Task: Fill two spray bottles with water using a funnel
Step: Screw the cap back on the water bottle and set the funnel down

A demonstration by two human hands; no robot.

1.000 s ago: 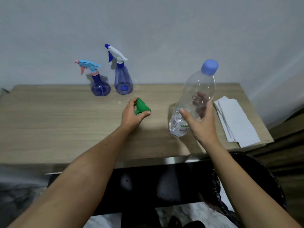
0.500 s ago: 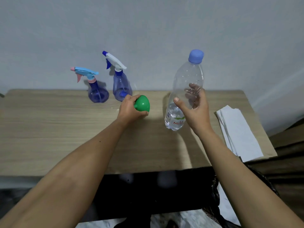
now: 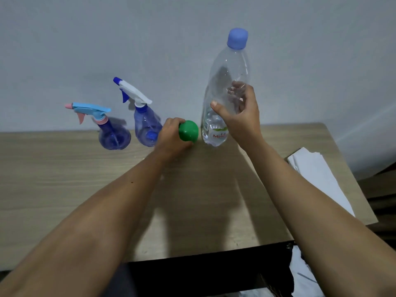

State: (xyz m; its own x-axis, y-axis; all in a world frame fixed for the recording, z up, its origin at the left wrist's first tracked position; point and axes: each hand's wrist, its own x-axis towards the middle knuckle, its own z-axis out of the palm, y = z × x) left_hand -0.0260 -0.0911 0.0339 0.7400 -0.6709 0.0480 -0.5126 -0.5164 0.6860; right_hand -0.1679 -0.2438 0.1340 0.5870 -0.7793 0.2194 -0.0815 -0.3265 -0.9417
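Wooden tabletop (image 3: 64, 189) set against a pale wall; the person's two bare forearms reach over it toward the far edge.

Left hand (image 3: 171, 136): grip closed round the green funnel (image 3: 188, 131), fingers and thumb curled about it; the funnel's rounded side faces the camera, its spout is hidden; it sits low over the tabletop, just right of the white-headed sprayer; contact with the surface cannot be told.

Right hand (image 3: 240, 116): grip wrapped round the middle of the clear water bottle (image 3: 227, 82), thumb on the near side, fingers visible through the plastic behind; bottle upright, blue cap (image 3: 237, 38) on, water only in the lower part; its base is at or just above the tabletop near the back edge.

Two spray bottles stand at the back, left of the funnel: spray bottle with light-blue and pink head (image 3: 111, 133); just beside it, spray bottle with white and blue head (image 3: 145, 125), taller; both with heads on, nozzles pointing left.

Folded white paper (image 3: 317, 176) lies on the tabletop's right side, well apart from the hands.
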